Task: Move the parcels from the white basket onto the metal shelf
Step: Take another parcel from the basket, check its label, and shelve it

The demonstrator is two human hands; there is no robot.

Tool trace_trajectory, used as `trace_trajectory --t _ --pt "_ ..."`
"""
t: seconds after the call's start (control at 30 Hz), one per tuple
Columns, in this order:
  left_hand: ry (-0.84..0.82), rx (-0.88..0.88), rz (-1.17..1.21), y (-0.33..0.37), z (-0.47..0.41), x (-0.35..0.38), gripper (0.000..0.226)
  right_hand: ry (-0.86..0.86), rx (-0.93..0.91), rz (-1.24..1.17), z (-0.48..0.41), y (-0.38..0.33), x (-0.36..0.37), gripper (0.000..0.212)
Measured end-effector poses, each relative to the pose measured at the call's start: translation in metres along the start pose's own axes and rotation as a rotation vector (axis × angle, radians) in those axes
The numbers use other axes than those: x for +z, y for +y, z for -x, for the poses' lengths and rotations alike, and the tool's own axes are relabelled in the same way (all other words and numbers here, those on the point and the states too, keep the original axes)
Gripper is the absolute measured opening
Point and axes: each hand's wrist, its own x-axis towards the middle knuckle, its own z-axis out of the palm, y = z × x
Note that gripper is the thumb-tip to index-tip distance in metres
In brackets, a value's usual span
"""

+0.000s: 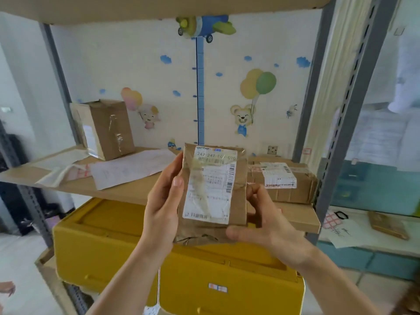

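Fingers of the left hand (162, 208) are wrapped round the left edge of a brown paper parcel (238, 196), thumb on its face; those of the right hand (266, 220) are clamped on its lower right corner. The parcel is held upright, label outward, in front of the metal shelf (127, 189) and above a yellow crate (109, 242). A taped box (106, 128), loose papers (129, 167) and a flat labelled parcel (286, 180) already lie on the board. The white basket is not in view. The placing step is judged to be in hand; next, the parcel must be carried forward and laid on bare board between the papers and the flat parcel.
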Motion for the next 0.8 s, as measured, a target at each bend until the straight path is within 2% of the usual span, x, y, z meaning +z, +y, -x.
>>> trace_trajectory --t 0.07,0.1,0.17,0.23,0.27,0.37,0.47,0.5,0.6,0.67,0.73,0.8 --pt "-0.018 -0.085 0.101 0.000 -0.007 -0.013 0.044 0.052 -0.012 -0.093 -0.006 0.003 0.003 0.073" --pt "-0.019 -0.082 0.086 0.000 -0.012 -0.021 0.050 0.063 0.006 -0.230 -0.009 0.003 0.002 0.074" --pt "-0.014 -0.051 -0.007 0.001 -0.023 -0.034 0.079 0.080 0.065 -0.526 -0.014 -0.005 0.001 0.074" --pt "-0.042 -0.127 0.026 0.004 -0.032 -0.042 0.092 0.125 0.116 -0.644 -0.020 -0.016 -0.002 0.041" --pt "-0.082 -0.168 0.072 0.005 -0.033 -0.043 0.088 0.140 0.147 -0.688 -0.024 -0.018 -0.004 0.043" --pt "-0.182 -0.174 0.115 0.002 -0.027 -0.037 0.052 0.238 0.213 -0.690 -0.031 -0.023 -0.006 0.059" --pt "-0.063 -0.128 0.114 0.003 -0.022 -0.028 0.034 0.262 0.125 -0.657 -0.033 -0.014 -0.009 0.058" --pt "-0.016 -0.108 0.078 0.003 -0.021 -0.027 0.032 0.259 0.094 -0.642 -0.031 -0.011 -0.011 0.067" --pt "0.106 -0.025 -0.151 0.002 -0.019 -0.023 0.029 0.228 -0.007 -0.493 -0.028 -0.009 -0.012 0.097" --pt "0.154 0.015 -0.249 0.002 -0.021 -0.021 0.027 0.217 -0.025 -0.223 -0.034 -0.024 -0.007 0.102" --pt "0.185 0.044 -0.305 0.002 -0.028 -0.024 0.026 0.245 -0.054 0.194 -0.048 -0.038 -0.006 0.086" --pt "0.186 0.064 -0.362 0.004 -0.039 -0.032 0.028 0.302 -0.115 0.503 -0.066 -0.047 -0.011 0.068"
